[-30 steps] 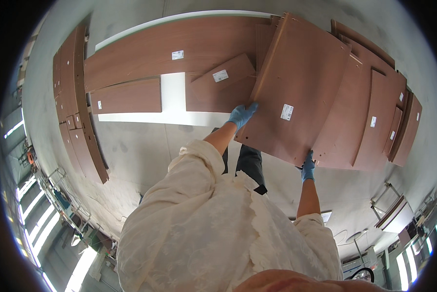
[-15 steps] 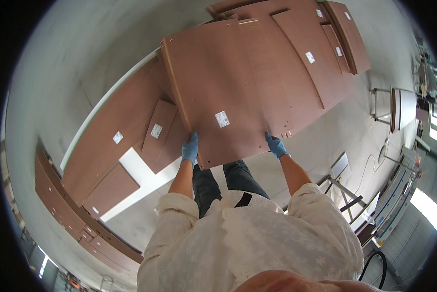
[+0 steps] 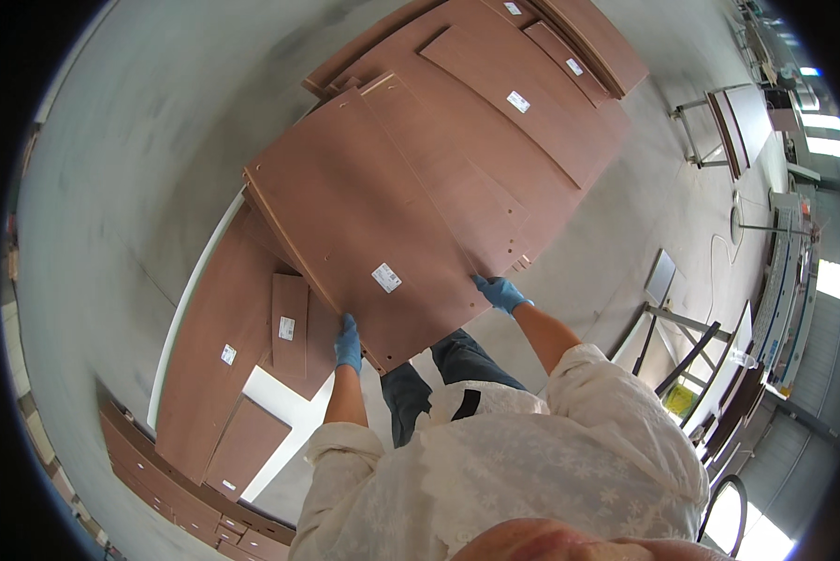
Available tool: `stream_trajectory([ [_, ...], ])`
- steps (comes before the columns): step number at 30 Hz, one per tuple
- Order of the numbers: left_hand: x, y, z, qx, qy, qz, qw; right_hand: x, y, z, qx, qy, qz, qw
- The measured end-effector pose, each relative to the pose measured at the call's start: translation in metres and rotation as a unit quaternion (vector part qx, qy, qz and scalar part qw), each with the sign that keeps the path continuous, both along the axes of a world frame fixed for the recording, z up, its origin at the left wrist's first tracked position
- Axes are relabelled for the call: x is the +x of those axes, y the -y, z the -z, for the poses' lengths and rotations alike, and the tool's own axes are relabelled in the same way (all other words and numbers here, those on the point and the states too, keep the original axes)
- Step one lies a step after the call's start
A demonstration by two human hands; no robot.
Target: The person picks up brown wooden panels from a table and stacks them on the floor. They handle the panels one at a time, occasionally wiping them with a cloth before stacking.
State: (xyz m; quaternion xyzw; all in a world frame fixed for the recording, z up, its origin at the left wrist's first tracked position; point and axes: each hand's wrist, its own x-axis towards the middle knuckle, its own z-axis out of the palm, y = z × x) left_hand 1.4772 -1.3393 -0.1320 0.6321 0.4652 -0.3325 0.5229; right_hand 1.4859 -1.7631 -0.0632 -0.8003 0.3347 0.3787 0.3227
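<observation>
A large reddish-brown board (image 3: 345, 206) with small holes near its corners and a white label (image 3: 386, 278) is in front of me. My left hand (image 3: 348, 346), in a blue glove, grips its left edge by the near corner. With its thumb on top, my right hand (image 3: 500, 293), also gloved, closes on the board's right side near the front. The fingers beneath the board are hidden. Its far part lies over or just above a stack of similar boards (image 3: 504, 168); I cannot tell whether they touch.
To the left, smaller brown boards (image 3: 242, 435) lie on a white sheet (image 3: 294, 397). More brown boards (image 3: 172, 481) form a long stack at the lower left. On the right stand a metal-framed stand with panels (image 3: 727, 131) and a metal frame (image 3: 691, 337) close to my right arm.
My view has turned, so the stacks and floor sit differently in the picture. The board appears tilted and further left, with both hands still on it.
</observation>
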Motion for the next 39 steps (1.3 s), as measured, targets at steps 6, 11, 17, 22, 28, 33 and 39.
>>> stream_trajectory([
  [6,0.003,-0.005,-0.013,-0.074,-0.017,-0.036,0.996,0.008,0.0,-0.02,0.015,-0.025,-0.031,0.999],
  [11,0.009,0.005,-0.029,-0.053,-0.014,-0.051,0.997,0.009,-0.001,-0.031,0.016,-0.018,-0.053,0.998],
  [17,0.013,0.01,-0.039,-0.034,-0.021,-0.021,0.999,0.016,0.001,-0.046,0.002,-0.021,-0.085,0.996],
  [22,0.013,0.005,-0.035,0.123,-0.033,0.228,0.965,0.019,0.006,-0.05,0.014,-0.016,-0.095,0.995],
  [28,-0.002,0.003,-0.039,0.109,-0.006,0.178,0.978,0.022,0.005,-0.038,-0.015,-0.025,-0.109,0.994],
  [33,-0.022,0.005,-0.053,0.078,0.024,0.13,0.988,0.007,-0.004,-0.052,-0.046,0.031,-0.1,0.993],
  [39,-0.045,-0.005,-0.069,-0.009,0.027,0.118,0.993,-0.018,-0.011,-0.087,-0.089,0.147,-0.061,0.983],
])
